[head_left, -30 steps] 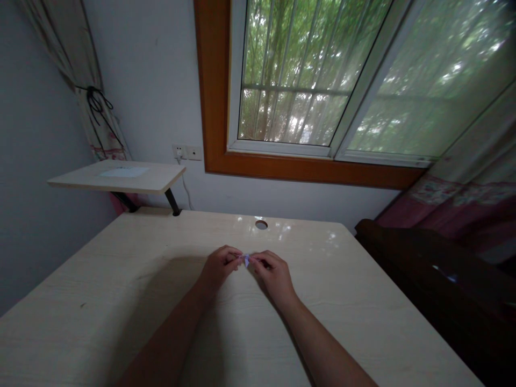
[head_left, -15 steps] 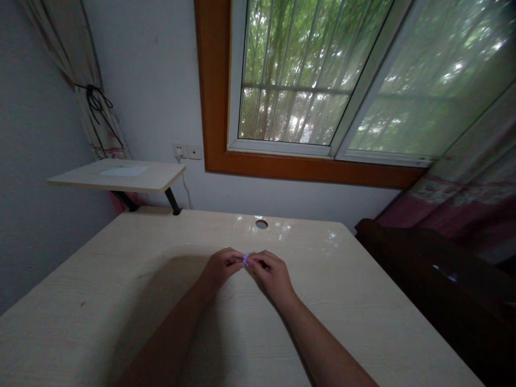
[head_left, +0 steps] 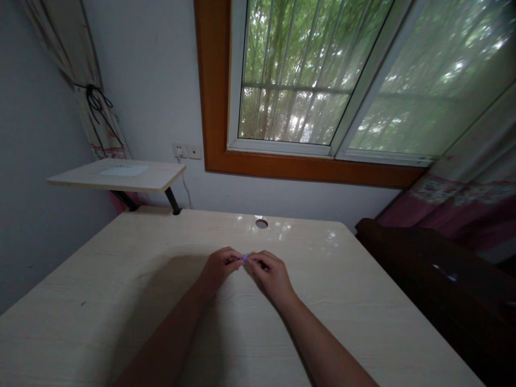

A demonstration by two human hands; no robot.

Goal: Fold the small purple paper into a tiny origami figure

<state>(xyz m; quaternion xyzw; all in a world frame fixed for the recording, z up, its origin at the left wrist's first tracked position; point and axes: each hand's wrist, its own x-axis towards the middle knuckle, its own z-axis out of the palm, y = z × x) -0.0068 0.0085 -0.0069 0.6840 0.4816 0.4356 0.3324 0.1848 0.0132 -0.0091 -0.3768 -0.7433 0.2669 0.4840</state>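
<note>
Between my two hands is a small purple item (head_left: 245, 258), too small and too covered by fingers for its kind to show. My left hand (head_left: 221, 266) pinches its left side with thumb and forefinger. From the other side, my right hand (head_left: 271, 271) grips it the same way, so the fingertips of both hands nearly meet. Both hands are over the far middle part of the pale wooden desk (head_left: 258, 333).
A raised shelf (head_left: 80, 180) on black posts stands at the desk's back left, with a white paper (head_left: 124, 170) on it. A round cable hole (head_left: 262, 223) is cut near the back edge. Dark furniture (head_left: 435, 279) adjoins on the right; a window (head_left: 298, 80) is behind.
The purple item shows slightly less between my fingertips than before. Both hands have stayed in almost the same place.
</note>
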